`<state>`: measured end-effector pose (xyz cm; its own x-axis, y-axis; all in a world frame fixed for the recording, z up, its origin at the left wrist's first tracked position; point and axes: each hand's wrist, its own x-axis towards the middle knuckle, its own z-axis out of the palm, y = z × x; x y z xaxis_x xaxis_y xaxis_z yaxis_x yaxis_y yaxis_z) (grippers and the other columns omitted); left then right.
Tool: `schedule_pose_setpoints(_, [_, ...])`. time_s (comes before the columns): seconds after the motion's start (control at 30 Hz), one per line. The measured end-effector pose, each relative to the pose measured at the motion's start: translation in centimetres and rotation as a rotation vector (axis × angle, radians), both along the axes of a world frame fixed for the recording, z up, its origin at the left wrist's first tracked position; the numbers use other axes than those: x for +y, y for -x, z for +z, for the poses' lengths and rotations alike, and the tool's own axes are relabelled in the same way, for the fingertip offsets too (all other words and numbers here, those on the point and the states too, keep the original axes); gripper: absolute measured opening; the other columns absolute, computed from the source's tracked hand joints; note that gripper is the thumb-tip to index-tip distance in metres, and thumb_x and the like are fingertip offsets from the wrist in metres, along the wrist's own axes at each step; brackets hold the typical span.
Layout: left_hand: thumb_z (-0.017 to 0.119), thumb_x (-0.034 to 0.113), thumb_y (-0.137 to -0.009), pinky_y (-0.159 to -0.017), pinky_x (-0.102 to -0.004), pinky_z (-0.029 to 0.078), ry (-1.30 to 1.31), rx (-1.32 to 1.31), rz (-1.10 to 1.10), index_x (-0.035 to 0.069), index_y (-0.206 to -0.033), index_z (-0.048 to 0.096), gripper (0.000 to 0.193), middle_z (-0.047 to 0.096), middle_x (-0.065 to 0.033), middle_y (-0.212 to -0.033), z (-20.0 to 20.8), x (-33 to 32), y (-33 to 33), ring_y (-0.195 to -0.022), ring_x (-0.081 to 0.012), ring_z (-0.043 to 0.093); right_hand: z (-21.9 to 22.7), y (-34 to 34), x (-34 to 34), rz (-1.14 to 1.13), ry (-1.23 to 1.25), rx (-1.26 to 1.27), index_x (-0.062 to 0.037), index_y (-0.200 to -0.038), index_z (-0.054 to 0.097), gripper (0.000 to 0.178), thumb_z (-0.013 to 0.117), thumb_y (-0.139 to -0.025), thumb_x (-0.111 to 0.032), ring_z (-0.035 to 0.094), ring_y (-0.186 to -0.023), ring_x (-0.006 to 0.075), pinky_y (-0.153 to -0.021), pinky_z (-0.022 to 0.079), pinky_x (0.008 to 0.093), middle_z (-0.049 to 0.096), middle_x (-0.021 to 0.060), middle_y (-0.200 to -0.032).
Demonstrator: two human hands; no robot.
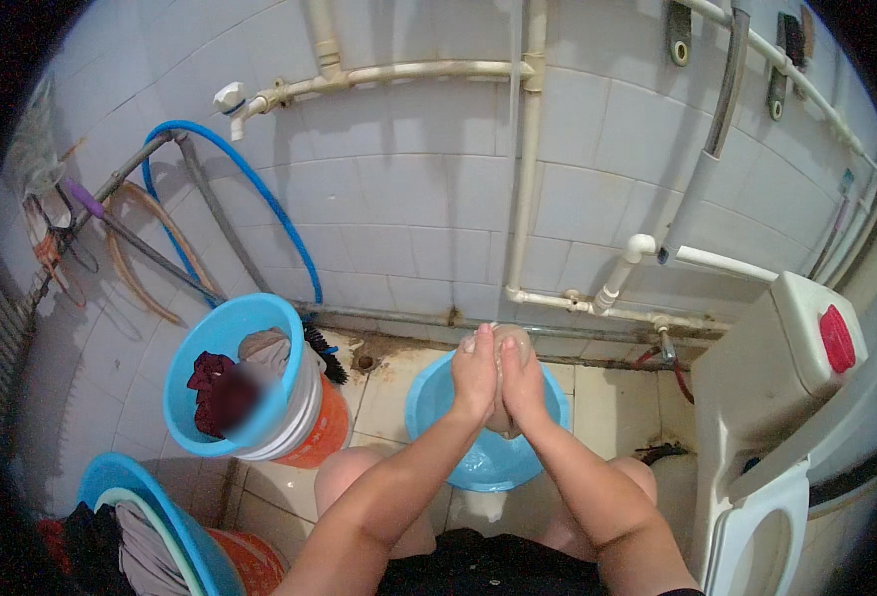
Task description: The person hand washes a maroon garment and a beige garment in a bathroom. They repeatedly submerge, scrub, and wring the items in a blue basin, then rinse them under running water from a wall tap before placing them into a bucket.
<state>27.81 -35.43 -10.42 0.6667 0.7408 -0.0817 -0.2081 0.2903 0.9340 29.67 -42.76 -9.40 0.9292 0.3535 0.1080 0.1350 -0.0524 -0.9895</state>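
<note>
Head view: left hand (474, 373) and right hand (522, 381) together clasp beige cloth (502, 421) above blue basin (490, 467); bucket (305, 422) to left. Best kept centred, pressed evenly from both sides, so any drips land inside basin.

- Between left hand (473, 375) and right hand (521, 385), the pale item (503, 422) is mostly covered; its kind is hard to tell.
- Hands and forearms hide part of the blue basin (420, 409).
- A blurred patch obscures the maroon cloth (210, 375).
- The bucket (309, 422) partly hides the black-bristled brush (329, 364).
- The lower edge crops the toilet seat (722, 536).
</note>
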Motion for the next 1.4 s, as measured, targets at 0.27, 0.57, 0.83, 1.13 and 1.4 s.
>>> schedule_pose_setpoints(0.27, [0.054, 0.028, -0.086, -0.076, -0.0308, 0.043, -0.041, 0.093, -0.251, 0.0, -0.1, 0.054, 0.032, 0.058, -0.0065, -0.092, -1.1, 2.9, -0.2, -0.085, -0.0159, 0.054, -2.0, -3.4, 0.4, 0.255, -0.167, 0.438, 0.0006, -0.122, 0.041, 0.061, 0.052, -0.084, -0.046, 0.052, -0.099, 0.0263, -0.084, 0.042, 0.0359, 0.053, 0.0171, -0.112])
schedule_pose_setpoints(0.57, [0.065, 0.017, -0.079, -0.084, -0.0422, 0.044, 0.377, -0.134, -0.183, 0.006, -0.125, 0.035, 0.056, 0.049, -0.0117, -0.116, -1.9, 6.1, -0.4, -0.102, -0.0247, 0.051, 0.2, -5.2, -1.2, 0.145, -0.143, 0.497, -0.0096, -0.137, 0.021, 0.079, 0.053, -0.08, -0.055, 0.024, -0.127, 0.0294, -0.1, 0.023, 0.0477, 0.024, 0.0163, -0.139])
schedule_pose_setpoints(0.83, [0.061, 0.023, -0.081, -0.088, -0.0465, 0.042, 0.619, -0.223, -0.149, 0.007, -0.124, 0.038, 0.051, 0.049, -0.0117, -0.118, -1.9, 5.1, -1.0, -0.107, -0.0285, 0.05, -1.3, -4.0, -1.0, 0.183, -0.219, 0.916, -0.0174, -0.138, 0.017, 0.087, 0.051, -0.074, -0.065, 0.016, -0.131, 0.034, -0.094, 0.02, 0.0648, 0.014, 0.0115, -0.144])
schedule_pose_setpoints(1.13, [0.054, 0.038, -0.084, -0.091, -0.0468, 0.04, 0.236, 0.223, -0.327, 0.006, -0.127, 0.035, 0.056, 0.046, -0.0116, -0.124, -1.8, 3.1, 0.3, -0.109, -0.0249, 0.049, -1.3, -4.7, -1.7, 0.121, -0.52, 0.73, -0.0115, -0.129, 0.037, 0.06, 0.064, -0.08, -0.033, 0.047, -0.113, 0.0236, -0.092, 0.04, 0.0378, 0.046, 0.0086, -0.126])
schedule_pose_setpoints(1.4, [0.049, 0.041, -0.087, -0.083, -0.0341, 0.046, 0.503, 0.004, -0.616, 0.009, -0.115, 0.048, 0.043, 0.054, -0.0078, -0.113, 0.0, 4.6, 0.8, -0.099, -0.0216, 0.055, -0.1, -0.7, -0.8, 0.245, -0.315, 0.208, -0.0071, -0.113, 0.051, 0.035, 0.063, -0.081, -0.015, 0.052, -0.1, 0.0156, -0.086, 0.041, 0.0299, 0.057, 0.0047, -0.107])
